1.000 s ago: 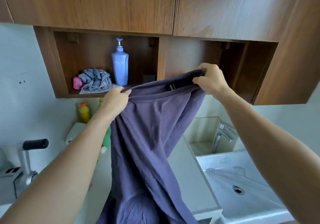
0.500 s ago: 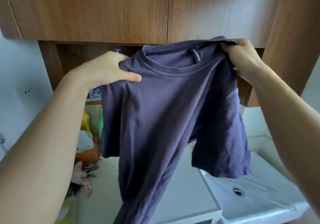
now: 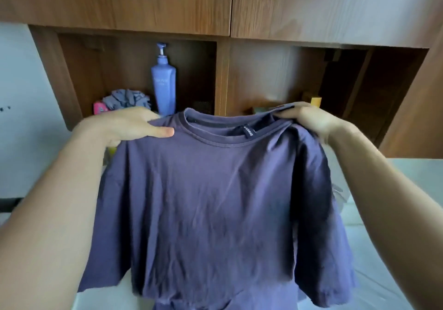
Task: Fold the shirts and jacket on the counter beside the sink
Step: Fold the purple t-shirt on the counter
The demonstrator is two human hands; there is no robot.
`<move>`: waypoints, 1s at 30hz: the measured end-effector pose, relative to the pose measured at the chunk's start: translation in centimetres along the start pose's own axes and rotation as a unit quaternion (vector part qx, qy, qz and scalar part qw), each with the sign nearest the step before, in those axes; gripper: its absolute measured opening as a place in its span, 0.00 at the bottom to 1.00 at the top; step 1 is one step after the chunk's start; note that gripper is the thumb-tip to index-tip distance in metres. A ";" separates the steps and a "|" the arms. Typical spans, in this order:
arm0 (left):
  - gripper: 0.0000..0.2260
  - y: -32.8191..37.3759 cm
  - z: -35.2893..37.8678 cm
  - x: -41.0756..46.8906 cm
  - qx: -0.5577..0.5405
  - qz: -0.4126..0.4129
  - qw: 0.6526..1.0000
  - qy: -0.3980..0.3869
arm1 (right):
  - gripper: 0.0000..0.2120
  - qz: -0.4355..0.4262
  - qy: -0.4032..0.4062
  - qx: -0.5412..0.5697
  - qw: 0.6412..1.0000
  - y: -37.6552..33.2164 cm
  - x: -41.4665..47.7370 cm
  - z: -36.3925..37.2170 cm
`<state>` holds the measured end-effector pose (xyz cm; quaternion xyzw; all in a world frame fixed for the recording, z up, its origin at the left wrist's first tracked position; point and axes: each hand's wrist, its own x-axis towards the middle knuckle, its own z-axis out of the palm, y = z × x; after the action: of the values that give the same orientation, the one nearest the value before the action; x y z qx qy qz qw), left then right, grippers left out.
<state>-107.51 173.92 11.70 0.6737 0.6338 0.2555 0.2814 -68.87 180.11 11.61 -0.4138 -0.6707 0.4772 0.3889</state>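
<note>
A purple T-shirt hangs spread out in front of me, collar up and its neck label showing. My left hand pinches its left shoulder, thumb lying across the front of the fabric. My right hand grips the right shoulder, bunching the cloth there. The short sleeves hang at both sides and the hem drops out of view at the bottom. The shirt hides most of the white counter and the sink below.
A wooden wall cabinet hangs overhead, with open niches beneath. In the left niche stand a blue pump bottle, a grey crumpled cloth and a pink item. Something yellow sits in the right niche.
Both hands have come down and spread apart, so the shirt now hangs flat and wide with its front facing me. The view has tilted, and the niche shelf shows again above the collar.
</note>
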 end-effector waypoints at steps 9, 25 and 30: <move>0.16 -12.7 11.2 6.9 0.045 -0.099 0.994 -0.010 | 0.06 0.090 -0.056 -0.280 0.954 17.0 7.0 1.1; 0.05 -21.0 15.0 20.8 -0.135 -0.147 0.967 0.158 | 0.10 0.162 0.057 -0.196 0.965 27.0 18.7 6.1; 0.10 -21.9 14.1 26.2 -0.059 -0.083 0.965 0.240 | 0.10 0.093 0.121 -0.184 0.971 27.5 24.8 5.6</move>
<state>-111.44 200.16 -14.04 0.5196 0.7205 0.4224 0.1801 -77.72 206.85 -13.07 -0.5930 -0.6537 0.3262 0.3385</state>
